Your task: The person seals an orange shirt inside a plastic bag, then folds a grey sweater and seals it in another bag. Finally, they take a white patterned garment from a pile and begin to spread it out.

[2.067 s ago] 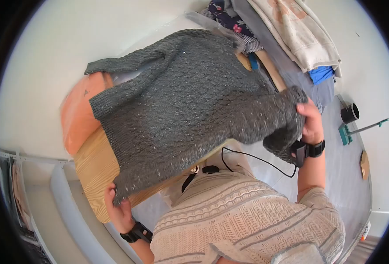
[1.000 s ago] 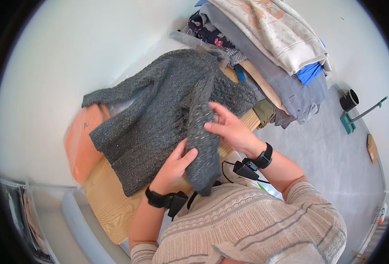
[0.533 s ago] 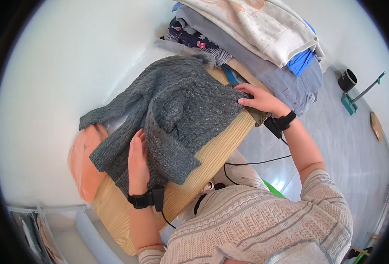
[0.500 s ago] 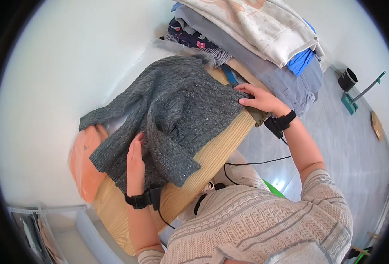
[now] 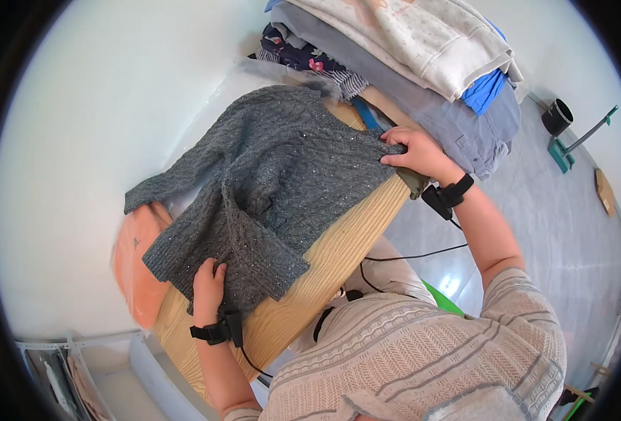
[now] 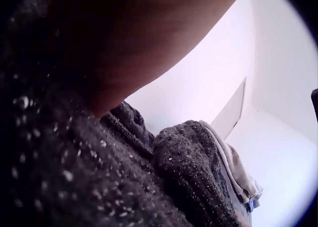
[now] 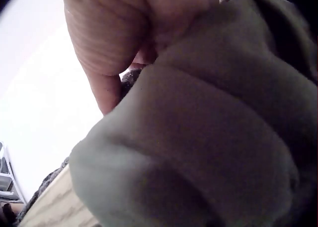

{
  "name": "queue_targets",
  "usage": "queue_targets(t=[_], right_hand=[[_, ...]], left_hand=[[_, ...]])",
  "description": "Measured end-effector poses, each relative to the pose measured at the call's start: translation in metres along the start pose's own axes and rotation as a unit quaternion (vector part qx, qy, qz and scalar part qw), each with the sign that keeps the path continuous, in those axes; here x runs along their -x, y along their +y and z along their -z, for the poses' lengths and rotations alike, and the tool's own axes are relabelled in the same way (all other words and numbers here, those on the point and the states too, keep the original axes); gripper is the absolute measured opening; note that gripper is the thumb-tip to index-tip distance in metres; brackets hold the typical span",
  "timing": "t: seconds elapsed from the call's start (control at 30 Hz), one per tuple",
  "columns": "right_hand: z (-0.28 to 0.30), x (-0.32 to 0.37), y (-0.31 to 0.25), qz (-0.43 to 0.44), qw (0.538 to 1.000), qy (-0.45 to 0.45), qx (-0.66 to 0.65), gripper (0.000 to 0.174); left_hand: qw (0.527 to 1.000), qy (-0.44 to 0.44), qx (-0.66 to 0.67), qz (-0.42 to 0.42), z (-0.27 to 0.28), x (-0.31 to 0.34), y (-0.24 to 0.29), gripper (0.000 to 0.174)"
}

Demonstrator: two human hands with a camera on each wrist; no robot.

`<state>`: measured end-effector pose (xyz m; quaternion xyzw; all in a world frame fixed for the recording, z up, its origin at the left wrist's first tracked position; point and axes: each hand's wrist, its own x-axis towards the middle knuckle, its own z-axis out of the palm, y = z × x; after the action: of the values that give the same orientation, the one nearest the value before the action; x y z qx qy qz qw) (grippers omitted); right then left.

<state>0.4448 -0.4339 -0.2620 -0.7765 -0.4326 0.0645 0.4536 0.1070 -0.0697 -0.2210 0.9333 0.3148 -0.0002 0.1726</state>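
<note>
A dark grey knitted sweater (image 5: 303, 175) lies over the wooden table (image 5: 356, 228), one sleeve (image 5: 177, 182) stretched to the far left and the other sleeve (image 5: 258, 256) folded across the body. My right hand (image 5: 423, 156) pinches the sweater's right edge between thumb and fingers. At its lower left edge, my left hand (image 5: 209, 286) grips the knit, thumb on top. Speckled knit (image 6: 186, 157) fills much of the left wrist view under the hand (image 6: 144, 43). In the right wrist view, olive cloth (image 7: 189, 132) partly hides the right hand (image 7: 112, 43).
A tall clothes pile with a cream sweatshirt (image 5: 430, 52) stands at the back right. An orange garment in clear plastic (image 5: 136, 263) lies at the left, above a white storage bin (image 5: 114, 372). A black cable (image 5: 423, 254) hangs by the table's front edge.
Both hands held the sweater's lower edge raised; it now lies on the table, one sleeve folded inward. The right hand moved to the right edge, and the left hand slid down and took hold.
</note>
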Motion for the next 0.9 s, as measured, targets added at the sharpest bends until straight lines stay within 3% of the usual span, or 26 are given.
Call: queue_targets(t=[0.07,0.13,0.17,0.2,0.23,0.33,0.4,0.5,0.57,0.6,0.77,0.87,0.9], right_hand=[[0.000,0.002,-0.004,-0.029,0.999,-0.003,-0.040,0.027],[0.003,0.001,-0.004,-0.058,0.995,-0.005,-0.080,0.021],[0.007,0.002,-0.002,-0.095,0.980,-0.037,-0.173,0.018],[0.009,0.003,-0.001,-0.133,0.953,-0.069,-0.264,0.019],[0.010,0.003,-0.002,-0.134,0.953,-0.069,-0.263,0.019],[0.010,0.005,-0.002,-0.091,0.952,-0.042,-0.289,0.024],[0.009,0.006,0.005,-0.005,0.953,-0.037,-0.301,0.024],[0.003,0.010,0.001,-0.014,0.962,0.005,-0.274,0.021],[0.002,0.015,-0.014,-0.004,0.998,0.038,-0.056,0.020],[-0.003,0.016,-0.008,0.019,0.998,0.038,-0.036,0.023],[-0.011,0.017,-0.004,0.073,0.995,0.067,-0.010,0.025],[-0.013,0.012,-0.003,0.055,0.996,0.075,-0.011,0.025],[-0.013,0.010,-0.008,-0.028,0.996,0.068,-0.050,0.023]], left_hand=[[1.000,-0.016,-0.008,0.010,0.004,0.003,0.007,0.024],[0.997,0.043,-0.021,-0.054,0.012,0.010,0.022,0.028],[0.997,0.042,-0.022,-0.055,0.014,0.012,0.029,0.028],[0.996,0.041,0.040,-0.072,0.016,0.015,0.037,0.031],[0.990,0.040,0.101,-0.088,0.016,0.017,0.044,0.034],[0.986,-0.005,0.128,-0.104,0.010,0.020,0.061,0.040],[0.986,-0.009,0.126,-0.110,0.006,0.016,0.061,0.043],[0.987,-0.036,0.122,-0.100,-0.003,0.010,0.056,0.048],[0.987,-0.058,0.121,-0.085,-0.003,0.011,0.054,0.050],[0.984,-0.068,0.143,-0.077,-0.002,0.012,0.055,0.051],[0.963,-0.094,0.245,-0.062,-0.006,0.010,0.055,0.060],[0.979,-0.107,0.158,-0.068,-0.001,0.015,0.081,0.071],[0.984,-0.089,0.139,-0.059,-0.006,0.014,0.082,0.075]])
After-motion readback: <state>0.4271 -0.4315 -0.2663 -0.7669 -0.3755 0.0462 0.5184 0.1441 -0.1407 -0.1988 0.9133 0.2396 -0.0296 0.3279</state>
